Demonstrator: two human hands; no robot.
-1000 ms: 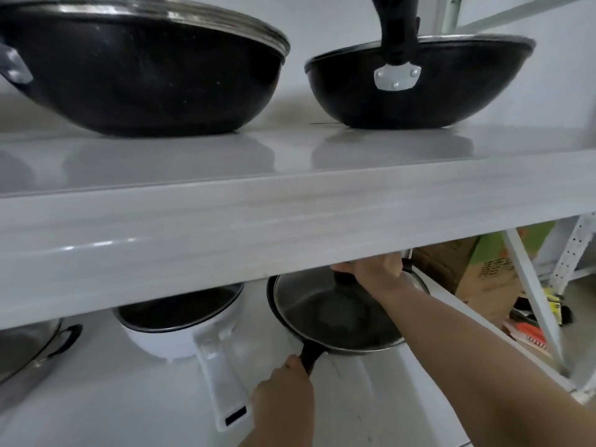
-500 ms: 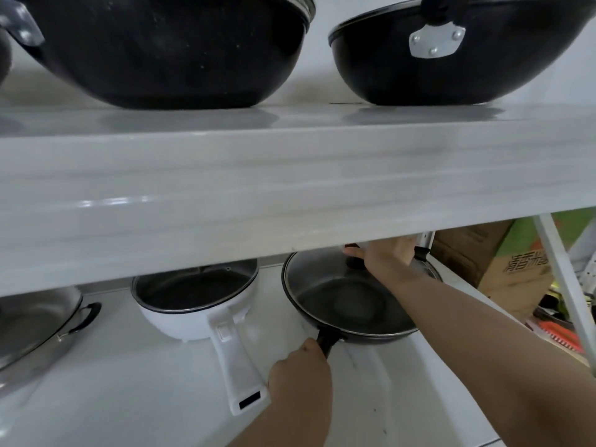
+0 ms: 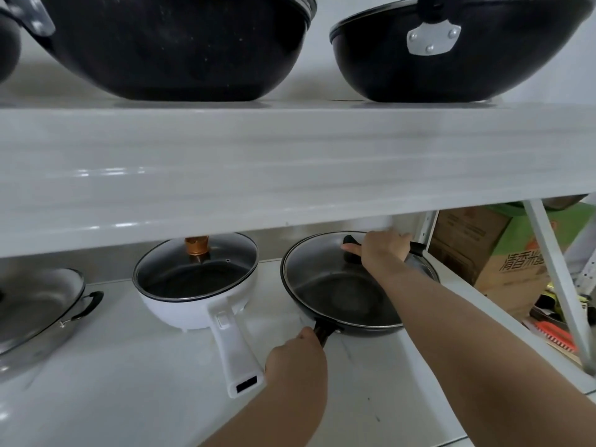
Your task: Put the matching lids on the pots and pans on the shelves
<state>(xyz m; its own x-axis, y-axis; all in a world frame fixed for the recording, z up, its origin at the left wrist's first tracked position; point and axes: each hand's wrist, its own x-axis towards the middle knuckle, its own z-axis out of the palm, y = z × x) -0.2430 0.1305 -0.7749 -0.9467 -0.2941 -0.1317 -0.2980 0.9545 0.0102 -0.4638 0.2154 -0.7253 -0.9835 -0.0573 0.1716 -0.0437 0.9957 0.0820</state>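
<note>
A black frying pan (image 3: pixel 364 329) sits on the lower shelf (image 3: pixel 129 382) with a glass lid (image 3: pixel 322 272) lying on it. My right hand (image 3: pixel 383 250) grips the lid's black knob at the far side. My left hand (image 3: pixel 296 359) is closed around the pan's black handle at the near side. To the left stands a white pan (image 3: pixel 193 304) with a long white handle, covered by a glass lid (image 3: pixel 200 266) with a copper-coloured knob. On the upper shelf (image 3: pixel 290 162) rest two black woks (image 3: pixel 174 43), the right wok (image 3: pixel 451 56) with a riveted handle.
A steel pan (image 3: pixel 35 311) with a black side handle lies at the far left of the lower shelf. Cardboard boxes (image 3: pixel 483 253) and a slanted white shelf brace (image 3: pixel 558 279) stand beyond the shelf's right end. The upper shelf's front edge hangs low over the pans.
The view has dropped lower, showing more under the upper shelf, including the white pan's lid. Both hands keep their hold on the frying pan's handle and lid knob.
</note>
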